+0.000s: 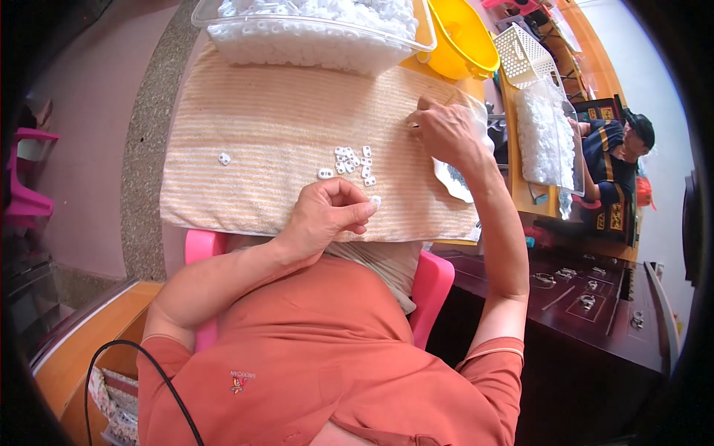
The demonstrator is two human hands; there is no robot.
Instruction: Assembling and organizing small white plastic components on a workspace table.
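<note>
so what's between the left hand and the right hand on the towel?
Head view: a loose cluster of small white plastic pieces on the striped beige towel, between left hand and right hand.

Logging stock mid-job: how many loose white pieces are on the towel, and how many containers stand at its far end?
Loose white pieces in the cluster on the striped towel: about 12, too small to count exactly
Stray white piece: 1
White piece at the left hand fingertips: 1
Clear tub: 1
Yellow bowl: 1
Total: about 16

A yellow bowl (465,41), a white basket (524,56) and a dark wooden cabinet (587,312) stand nearby.
</note>
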